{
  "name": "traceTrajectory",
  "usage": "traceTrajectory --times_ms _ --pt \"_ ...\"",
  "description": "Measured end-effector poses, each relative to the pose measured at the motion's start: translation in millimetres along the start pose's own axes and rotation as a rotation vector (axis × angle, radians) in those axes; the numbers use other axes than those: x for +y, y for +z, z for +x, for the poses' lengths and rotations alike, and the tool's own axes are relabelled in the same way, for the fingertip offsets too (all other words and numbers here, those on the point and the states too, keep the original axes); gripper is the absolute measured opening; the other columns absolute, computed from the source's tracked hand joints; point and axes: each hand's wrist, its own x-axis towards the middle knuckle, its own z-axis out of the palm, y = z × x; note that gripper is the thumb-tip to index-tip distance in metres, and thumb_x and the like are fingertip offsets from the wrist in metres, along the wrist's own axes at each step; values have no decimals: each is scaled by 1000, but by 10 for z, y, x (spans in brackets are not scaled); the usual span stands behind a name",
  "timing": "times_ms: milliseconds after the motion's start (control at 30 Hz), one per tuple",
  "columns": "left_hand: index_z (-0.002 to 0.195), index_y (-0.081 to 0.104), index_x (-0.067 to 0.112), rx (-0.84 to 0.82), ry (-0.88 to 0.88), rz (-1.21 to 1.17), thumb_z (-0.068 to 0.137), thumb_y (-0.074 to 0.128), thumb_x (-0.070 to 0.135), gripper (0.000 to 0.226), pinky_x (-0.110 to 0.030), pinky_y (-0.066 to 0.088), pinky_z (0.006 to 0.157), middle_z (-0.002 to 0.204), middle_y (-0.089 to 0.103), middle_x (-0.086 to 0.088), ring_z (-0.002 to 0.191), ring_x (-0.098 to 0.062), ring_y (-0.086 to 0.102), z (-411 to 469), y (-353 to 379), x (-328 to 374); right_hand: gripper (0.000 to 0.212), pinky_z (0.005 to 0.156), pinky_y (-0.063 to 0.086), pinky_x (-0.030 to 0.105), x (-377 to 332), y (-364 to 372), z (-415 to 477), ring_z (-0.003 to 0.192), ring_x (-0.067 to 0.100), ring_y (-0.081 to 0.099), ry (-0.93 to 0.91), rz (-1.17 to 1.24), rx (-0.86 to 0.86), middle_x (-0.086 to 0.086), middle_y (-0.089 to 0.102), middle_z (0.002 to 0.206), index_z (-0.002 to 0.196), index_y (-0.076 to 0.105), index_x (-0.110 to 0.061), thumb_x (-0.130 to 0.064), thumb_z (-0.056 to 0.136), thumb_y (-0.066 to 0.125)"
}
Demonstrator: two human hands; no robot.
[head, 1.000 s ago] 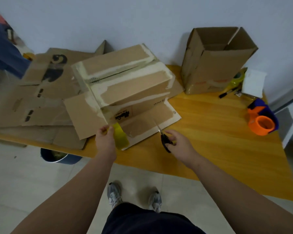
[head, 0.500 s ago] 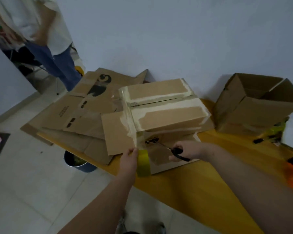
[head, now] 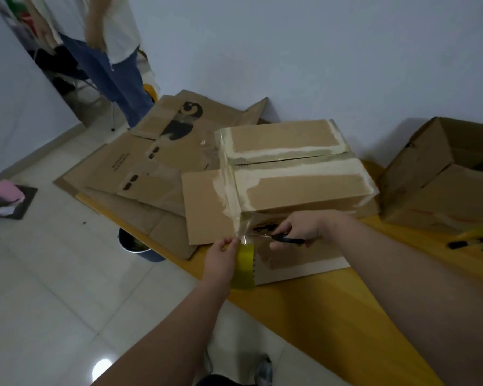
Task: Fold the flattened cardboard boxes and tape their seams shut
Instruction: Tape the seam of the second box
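Taping up a box, cutting stage, here's how I'd do it. Everything sits on the wooden table (head: 318, 316) right under my forearms. The box (head: 299, 188) I'm sealing is just above both hands, flaps folded down, with old whitish tape residue all round the top seam. The pile of flattened cardboard (head: 140, 174) waiting its turn is up and to the left of my left hand, and an open box (head: 441, 179) is well off past my right wrist.

My left hand (head: 221, 260) is wrapped round the yellow tape roll (head: 244, 271), thumb and fingertips pinched at the top of it, just below the box's near corner. My right hand (head: 304, 228) is closed round the black handles of the scissors (head: 287, 240), tips pointing at the roll. Can't tell how far the blades are open, they're too thin and blurry.

The clear tape strip (head: 232, 190) runs down over the box's left edge and ends at the roll, right between my two hands.

Tips, I reckon: pull the roll down and slightly away so the strip is tight, or the scissors just chew it. Snip close to the roll, not the box, so there's a tail to press onto the side wall. Watch the left thumb, it's right beside the cut line.
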Motion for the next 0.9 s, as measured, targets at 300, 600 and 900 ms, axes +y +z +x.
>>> traceTrajectory --times_ms 300,600,900 --pt "98 65 20 9 -9 45 94 57 33 16 -37 46 79 96 62 -6 90 -24 55 67 24 15 38 53 45 22 58 11 118 65 13 53 -104 -43 124 -1 63 84 105 73 -22 -41 73 81" --pt "102 63 17 -11 14 172 96 54 31 17 -32 43 67 86 57 -2 74 -18 49 83 8 -38 53 74 47 32 17 183 -39 87 20 58 -126 -82 5 9 64 106 113 65 -16 -55 77 72" --pt "102 58 15 -4 -33 363 98 51 28 16 -29 39 61 83 52 -2 72 -15 47 -56 -45 -278 50 79 45 26 128 365 -365 95 11 55 -141 185 145 -2 59 113 118 60 -19 -46 79 75"
